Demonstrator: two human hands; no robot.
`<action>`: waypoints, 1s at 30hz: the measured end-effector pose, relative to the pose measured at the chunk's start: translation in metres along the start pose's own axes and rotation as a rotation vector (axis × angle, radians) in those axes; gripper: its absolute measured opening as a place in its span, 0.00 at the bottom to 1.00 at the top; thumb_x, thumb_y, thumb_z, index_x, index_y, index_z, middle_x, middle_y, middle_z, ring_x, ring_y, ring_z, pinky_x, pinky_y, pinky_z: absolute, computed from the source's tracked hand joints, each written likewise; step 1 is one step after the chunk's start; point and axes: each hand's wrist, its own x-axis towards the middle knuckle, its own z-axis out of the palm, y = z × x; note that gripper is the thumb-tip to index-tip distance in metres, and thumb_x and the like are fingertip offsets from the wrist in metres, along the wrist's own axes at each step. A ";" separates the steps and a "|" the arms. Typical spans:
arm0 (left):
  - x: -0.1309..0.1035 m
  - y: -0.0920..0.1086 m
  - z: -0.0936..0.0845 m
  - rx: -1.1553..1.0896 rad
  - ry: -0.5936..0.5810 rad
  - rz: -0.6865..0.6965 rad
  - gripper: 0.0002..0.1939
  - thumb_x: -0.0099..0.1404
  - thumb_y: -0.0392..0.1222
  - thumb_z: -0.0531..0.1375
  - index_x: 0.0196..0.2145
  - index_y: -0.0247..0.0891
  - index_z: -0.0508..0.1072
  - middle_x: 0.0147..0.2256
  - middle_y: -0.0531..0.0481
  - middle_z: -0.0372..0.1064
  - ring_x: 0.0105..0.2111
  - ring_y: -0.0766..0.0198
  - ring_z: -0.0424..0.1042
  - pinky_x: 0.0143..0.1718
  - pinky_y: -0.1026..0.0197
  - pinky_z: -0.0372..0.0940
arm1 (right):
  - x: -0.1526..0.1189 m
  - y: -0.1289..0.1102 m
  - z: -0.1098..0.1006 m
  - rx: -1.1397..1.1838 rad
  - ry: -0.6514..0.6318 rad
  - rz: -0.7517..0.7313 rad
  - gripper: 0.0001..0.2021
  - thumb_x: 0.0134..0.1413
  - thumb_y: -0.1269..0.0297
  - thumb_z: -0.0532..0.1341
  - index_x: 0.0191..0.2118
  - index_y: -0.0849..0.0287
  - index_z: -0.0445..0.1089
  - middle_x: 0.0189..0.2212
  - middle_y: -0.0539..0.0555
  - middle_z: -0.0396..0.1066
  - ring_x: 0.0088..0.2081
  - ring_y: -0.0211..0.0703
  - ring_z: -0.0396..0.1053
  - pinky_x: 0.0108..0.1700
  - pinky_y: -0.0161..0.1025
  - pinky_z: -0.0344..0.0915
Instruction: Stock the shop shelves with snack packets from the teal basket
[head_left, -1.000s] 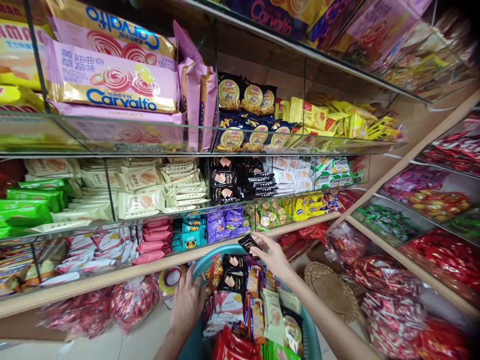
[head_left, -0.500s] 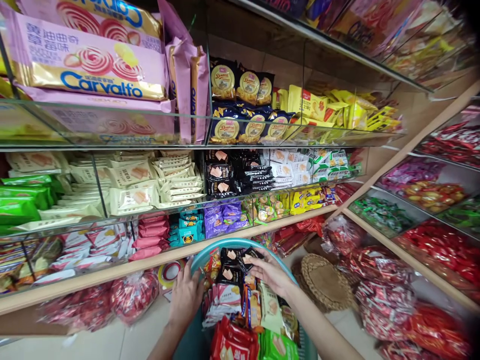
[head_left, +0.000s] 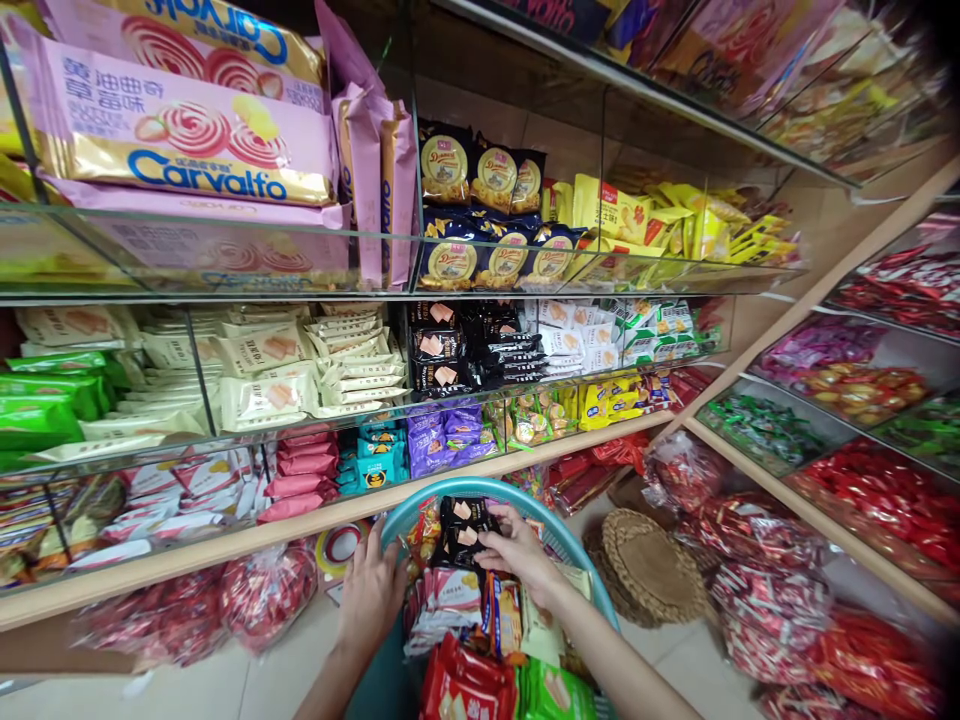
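A teal basket [head_left: 442, 488] full of wrapped snacks stands at the bottom centre. My left hand [head_left: 375, 585] lies over its left rim, fingers extended and a little apart, holding no packet. Inside the basket, the fingers of my right hand [head_left: 525, 560] are on the right side of the black wafer packets [head_left: 459, 530], thumb and fingertips against them. Nearer to me are white-and-pink packets [head_left: 450, 590], an orange-and-blue packet [head_left: 506, 612], red packets [head_left: 469, 680] and green packets [head_left: 555, 690]. My right wrist partly covers a cream packet [head_left: 541, 635].
Glass-fronted shelves of snacks [head_left: 480, 450] run across behind the basket. More candy compartments [head_left: 870, 480] line the right. Bagged candy [head_left: 772, 590] and a round woven stool [head_left: 649, 565] are on the floor at right; red bags [head_left: 266, 590] lie under the left shelf.
My right hand has moved slightly left, bringing a black packet over against the other black ones. My left hand has stayed at the rim.
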 end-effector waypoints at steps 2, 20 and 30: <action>0.000 0.000 -0.001 0.010 -0.004 -0.003 0.16 0.67 0.40 0.50 0.47 0.37 0.73 0.60 0.38 0.58 0.51 0.47 0.65 0.47 0.46 0.65 | 0.000 0.002 0.003 -0.016 -0.020 0.001 0.22 0.43 0.63 0.68 0.44 0.54 0.59 0.33 0.45 0.66 0.29 0.41 0.77 0.39 0.42 0.75; 0.000 0.001 -0.002 0.020 0.001 -0.007 0.17 0.68 0.40 0.49 0.48 0.37 0.73 0.60 0.39 0.58 0.51 0.48 0.64 0.47 0.48 0.65 | 0.005 -0.001 0.002 -0.897 0.078 -0.281 0.20 0.53 0.58 0.59 0.49 0.64 0.69 0.48 0.64 0.71 0.53 0.55 0.67 0.53 0.45 0.61; -0.004 0.004 -0.002 -0.017 -0.001 -0.018 0.17 0.68 0.40 0.49 0.48 0.37 0.73 0.60 0.39 0.58 0.52 0.47 0.64 0.49 0.46 0.65 | -0.018 -0.013 0.005 -1.221 0.030 -0.340 0.30 0.52 0.52 0.61 0.60 0.58 0.61 0.61 0.63 0.58 0.59 0.58 0.60 0.57 0.47 0.57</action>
